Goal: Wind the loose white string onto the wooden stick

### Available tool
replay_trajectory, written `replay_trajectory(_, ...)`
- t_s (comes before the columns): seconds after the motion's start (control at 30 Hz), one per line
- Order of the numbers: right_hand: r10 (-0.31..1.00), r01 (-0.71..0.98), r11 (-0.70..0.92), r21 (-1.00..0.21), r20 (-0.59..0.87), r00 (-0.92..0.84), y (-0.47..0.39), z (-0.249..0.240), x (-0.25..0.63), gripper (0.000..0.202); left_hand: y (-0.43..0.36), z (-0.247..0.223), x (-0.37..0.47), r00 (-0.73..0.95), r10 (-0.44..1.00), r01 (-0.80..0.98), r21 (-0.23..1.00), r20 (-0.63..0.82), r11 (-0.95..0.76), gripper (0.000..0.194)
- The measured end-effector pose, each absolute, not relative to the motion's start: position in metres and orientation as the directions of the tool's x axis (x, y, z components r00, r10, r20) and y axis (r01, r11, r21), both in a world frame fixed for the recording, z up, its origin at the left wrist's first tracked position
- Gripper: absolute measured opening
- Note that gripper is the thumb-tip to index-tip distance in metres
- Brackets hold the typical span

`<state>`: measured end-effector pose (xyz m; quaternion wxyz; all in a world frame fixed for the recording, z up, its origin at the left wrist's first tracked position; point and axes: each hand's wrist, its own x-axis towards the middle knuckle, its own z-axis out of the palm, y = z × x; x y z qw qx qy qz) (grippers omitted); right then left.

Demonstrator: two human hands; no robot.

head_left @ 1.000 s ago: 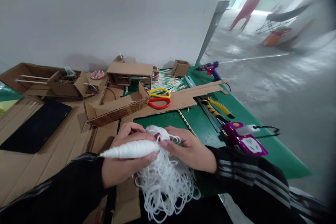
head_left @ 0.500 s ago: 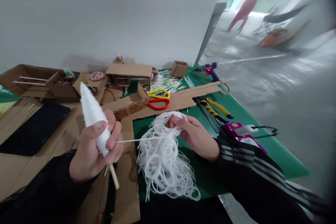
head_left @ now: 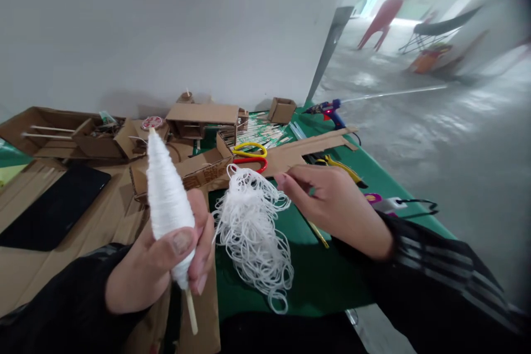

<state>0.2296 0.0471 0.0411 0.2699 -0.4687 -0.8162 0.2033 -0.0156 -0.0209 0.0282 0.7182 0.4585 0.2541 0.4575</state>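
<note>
A cone wound in white string [head_left: 168,193] stands nearly upright in my left hand [head_left: 166,265], its thin wooden stick [head_left: 191,312] showing below the fist. A loose pile of white string [head_left: 253,227] lies on the green table to the right of it. One strand at the pile's left edge reaches my left fingers. Just off the pile's upper right, my right hand [head_left: 332,199] is closed, thumb tip against the fingers. Whatever that pinch holds, if anything, is too small to make out.
Scissors with red and yellow handles [head_left: 251,157] lie behind the string. Cardboard boxes [head_left: 203,116] and thin sticks [head_left: 265,133] are along the wall. A glue gun [head_left: 329,110] and yellow pliers [head_left: 344,168] are on the right, a black tablet [head_left: 58,204] on the left.
My right hand has let go of the string bundle and moved right, and the bundle now lies loose. The wound cone in my left hand has shifted right and come closer.
</note>
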Motion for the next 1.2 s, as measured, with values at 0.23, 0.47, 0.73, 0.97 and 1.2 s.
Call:
replay_trajectory(0.23, 0.710, 0.331, 0.265, -0.906, -0.050, -0.703, -0.004, 0.047, 0.200, 0.032, -0.011, 0.035, 0.008, 0.285, 0.948, -0.194, 0.977, 0.140, -0.086, 0.025)
replay_trajectory(0.47, 0.753, 0.139, -0.033, -0.990, -0.116, -0.647, -0.004, 0.024, 0.188, 0.023, -0.004, 0.024, 0.013, 0.171, 0.975, -0.096, 0.988, 0.140, -0.125, 0.024)
replay_trajectory(0.73, 0.888, 0.387, 0.352, -0.852, 0.174, -0.425, 0.026, 0.016, 0.210, 0.017, -0.005, 0.022, -0.001, 0.242, 0.964, 0.327, 0.926, 0.112, -0.190, 0.029)
replay_trajectory(0.97, 0.877, 0.552, 0.480, -0.683, 0.403, -0.264, 0.037, 0.004, 0.213, 0.006, -0.015, 0.017, 0.004, 0.399, 0.913, 0.336, 0.914, 0.081, -0.228, 0.036)
replay_trajectory(1.2, 0.819, 0.455, 0.567, -0.686, 0.411, -0.400, 0.033, 0.005, 0.213, 0.013, -0.016, -0.004, 0.006, 0.263, 0.965, 0.127, 0.991, -0.007, -0.028, 0.037)
